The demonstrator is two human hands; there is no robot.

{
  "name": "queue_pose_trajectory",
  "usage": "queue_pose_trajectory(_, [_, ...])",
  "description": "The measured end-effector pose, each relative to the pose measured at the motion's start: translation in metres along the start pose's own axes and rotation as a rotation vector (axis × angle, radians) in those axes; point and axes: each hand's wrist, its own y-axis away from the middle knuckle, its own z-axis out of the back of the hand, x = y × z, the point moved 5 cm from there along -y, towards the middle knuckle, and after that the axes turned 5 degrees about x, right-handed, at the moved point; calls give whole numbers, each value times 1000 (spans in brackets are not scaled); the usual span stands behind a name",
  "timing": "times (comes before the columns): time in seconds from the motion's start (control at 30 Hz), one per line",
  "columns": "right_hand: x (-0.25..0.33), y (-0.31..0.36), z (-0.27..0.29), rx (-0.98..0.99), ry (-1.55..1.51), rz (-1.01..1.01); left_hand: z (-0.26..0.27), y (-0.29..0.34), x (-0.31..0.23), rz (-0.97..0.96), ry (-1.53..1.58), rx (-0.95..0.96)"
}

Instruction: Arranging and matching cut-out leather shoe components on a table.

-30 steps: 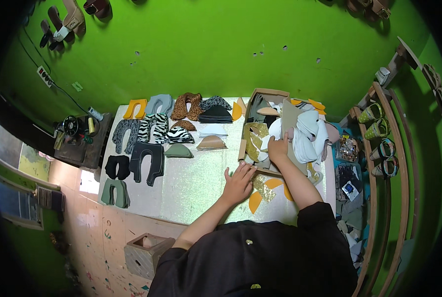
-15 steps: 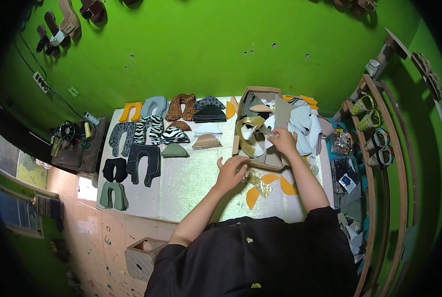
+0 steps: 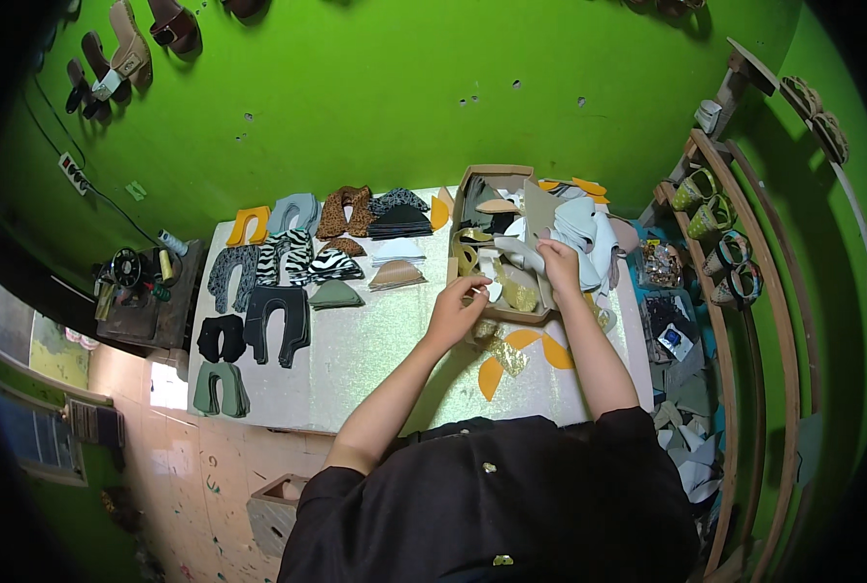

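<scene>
A brown cardboard box (image 3: 503, 172) stands on the white table, filled with cut pieces of sheet material in gold, grey, black and white. Over its right part, my right hand (image 3: 561, 266) pinches a light grey curved piece (image 3: 519, 253). My left hand (image 3: 461, 306) is at the box's near left side, its fingertips closed on a small white piece (image 3: 494, 291). Gold glittery scraps (image 3: 521, 295) lie inside the box below the hands. Just in front of the box are orange leaf-shaped pieces (image 3: 490, 377) and a gold scrap (image 3: 507, 357).
Left of the box, sorted stacks of cut pieces cover the table, among them zebra-print (image 3: 286, 257), leopard-print (image 3: 344, 211) and black (image 3: 278, 325) ones. Pale scraps (image 3: 577, 228) heap at its right. A sewing machine (image 3: 127, 267) stands far left; a wooden rack (image 3: 745, 321) with sandals, right.
My left hand has moved up to the box and closed on a white piece. The light grey piece has come up in my right hand. Gold scraps have shifted; the whole view has swung slightly.
</scene>
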Motion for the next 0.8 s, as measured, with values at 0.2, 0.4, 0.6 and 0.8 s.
queue_pose_trajectory(0.2, [9,19,-8,48,-155,-1,-6,-7,-22,-91,-70,17])
queue_pose_trajectory(0.4, [51,74,-40,126,-305,89,-9,-6,-50,-210,-242,30])
queue_pose_trajectory(0.6, [55,93,-50,326,-122,169,-2,14,-34,-67,30,-59])
queue_pose_trajectory(0.8, [31,113,-62,458,247,275,24,47,-18,153,381,149])
